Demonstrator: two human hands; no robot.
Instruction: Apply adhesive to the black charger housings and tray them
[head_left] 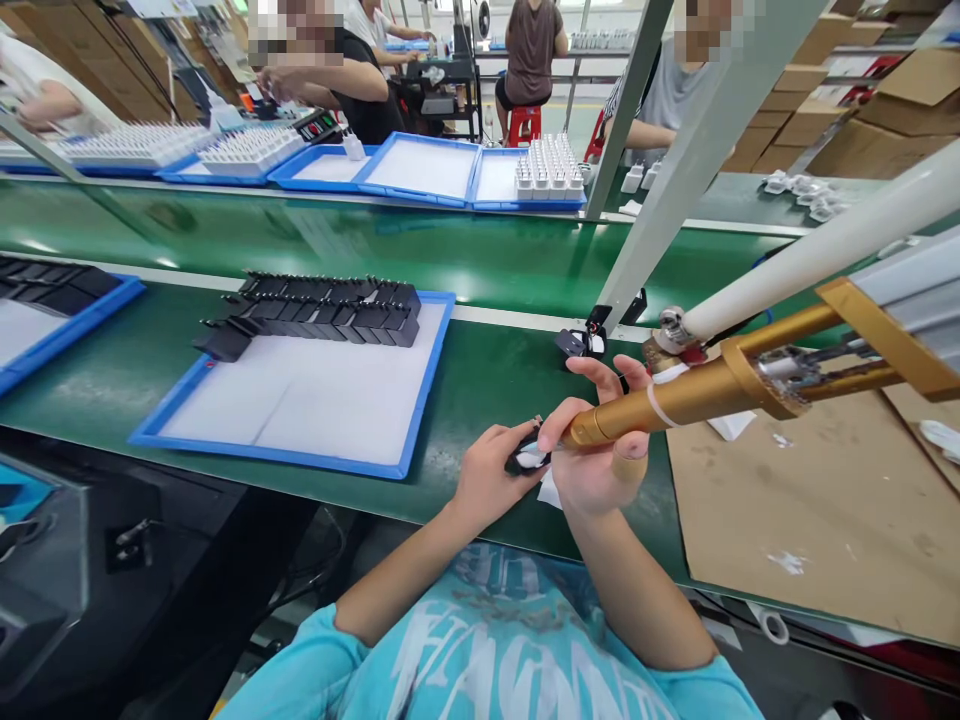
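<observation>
In my left hand (486,478) is a small black casing (525,458) with a white inside, held low over the green bench near its front edge. My right hand (596,478) is closed around the nose of a gold cylindrical power tool (667,398). Its tip points at the casing and is mostly hidden by my fingers. A bandage-like tan wrap (630,462) covers one right finger. Just beyond the right fingers, a few black parts with white pieces (581,342) lie by a metal post. A scrap of white paper (550,490) sits under my hands.
To the left, a blue-rimmed tray (274,457) carries rows of black blocks (322,310). Another tray (67,330) stands farther left. A slanting metal post (667,200) and white arm (817,235) cross the right side. Brown cardboard (795,510) covers the right bench. Co-workers sit beyond.
</observation>
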